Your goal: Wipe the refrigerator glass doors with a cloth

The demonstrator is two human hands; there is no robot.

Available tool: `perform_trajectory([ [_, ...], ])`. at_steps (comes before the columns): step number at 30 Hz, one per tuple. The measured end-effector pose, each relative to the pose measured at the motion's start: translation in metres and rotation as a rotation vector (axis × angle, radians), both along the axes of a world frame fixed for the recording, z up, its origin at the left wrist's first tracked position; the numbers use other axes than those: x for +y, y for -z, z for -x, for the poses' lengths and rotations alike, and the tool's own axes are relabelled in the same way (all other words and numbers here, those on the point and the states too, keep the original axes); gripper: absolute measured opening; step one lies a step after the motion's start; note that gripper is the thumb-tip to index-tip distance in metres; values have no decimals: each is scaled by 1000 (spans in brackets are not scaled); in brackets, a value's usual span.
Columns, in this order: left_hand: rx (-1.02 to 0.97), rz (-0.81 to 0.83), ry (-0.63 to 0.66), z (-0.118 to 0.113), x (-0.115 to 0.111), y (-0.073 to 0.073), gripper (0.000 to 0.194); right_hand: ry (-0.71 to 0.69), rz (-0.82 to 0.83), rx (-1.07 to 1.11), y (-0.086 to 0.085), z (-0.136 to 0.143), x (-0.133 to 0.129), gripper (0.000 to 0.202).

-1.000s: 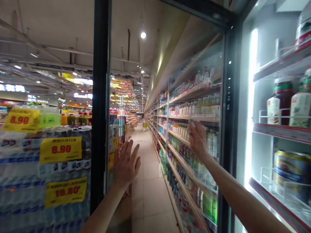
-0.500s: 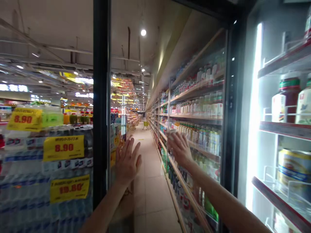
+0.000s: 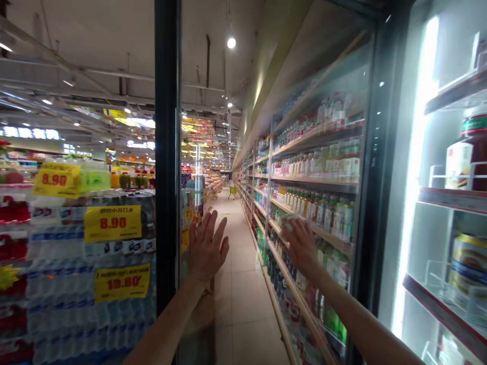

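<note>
A glass cooler door (image 3: 167, 152) with a dark frame stands open in front of me. My left hand (image 3: 208, 248) is raised at the glass near its left edge, fingers spread and holding nothing. Farther right on the pane, my right hand (image 3: 303, 248) has its fingers bent over a small, pale, crumpled cloth (image 3: 291, 221), which is blurred and partly hidden by the fingers. Rows of bottles show in and through the glass behind both hands.
At right, a lit cooler has shelves (image 3: 452, 200) with a dark bottle (image 3: 474, 154) and a yellow-topped can (image 3: 470, 266). Packed water bottles (image 3: 72, 299) with yellow price signs (image 3: 113, 223) stand at left. A tiled aisle (image 3: 243, 289) runs ahead.
The view has turned slightly left, so the door and shelves sit farther right. My right hand has moved right and a little down over the glass. My left hand keeps its place by the frame.
</note>
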State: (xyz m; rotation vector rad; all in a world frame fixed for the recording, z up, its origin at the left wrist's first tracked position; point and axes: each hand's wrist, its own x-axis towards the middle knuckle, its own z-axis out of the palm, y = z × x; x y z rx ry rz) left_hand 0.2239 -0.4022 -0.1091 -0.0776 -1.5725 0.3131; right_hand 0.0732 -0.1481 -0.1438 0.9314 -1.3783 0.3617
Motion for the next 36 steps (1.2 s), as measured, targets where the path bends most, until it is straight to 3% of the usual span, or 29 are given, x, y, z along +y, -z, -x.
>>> perform_trajectory([
  [3,-6,11,-14,1,-1,1,59,34,456,-155,-15,31,33,54],
  [5,-11,12,-4,1,-1,1,62,39,602,-222,-16,33,34,54],
  [7,-10,14,16,1,-1,0,64,38,499,-225,-6,19,18,55],
  [10,-10,8,27,2,-1,-1,67,7,109,-132,13,-10,-14,60],
  [12,-6,7,22,2,-1,-1,67,-8,-30,-80,18,-16,-20,61],
  [14,-6,5,17,1,-1,0,67,1,53,-88,13,-10,-10,60],
  [18,-4,20,-1,0,1,1,67,20,517,-193,-6,11,14,56],
  [20,-2,18,-4,0,2,1,67,14,538,-211,-4,6,7,56],
  [25,-12,5,-4,-2,2,1,65,-59,-62,-36,17,-35,-44,61],
  [27,-14,0,-10,-2,2,1,63,-67,-134,24,2,-38,-55,59],
  [28,-15,-1,-12,-2,2,1,62,-62,-80,26,-15,-36,-57,58],
  [31,-30,-4,-11,-1,2,2,58,-70,229,-18,-86,-20,-59,57],
  [33,-46,-15,5,-3,1,2,57,-87,328,-28,-124,-14,-60,55],
  [34,-59,-14,18,-4,1,1,56,-85,323,-30,-133,-15,-62,55],
  [36,-70,-16,41,-10,-1,-1,57,-74,198,-15,-124,-23,-65,54],
])
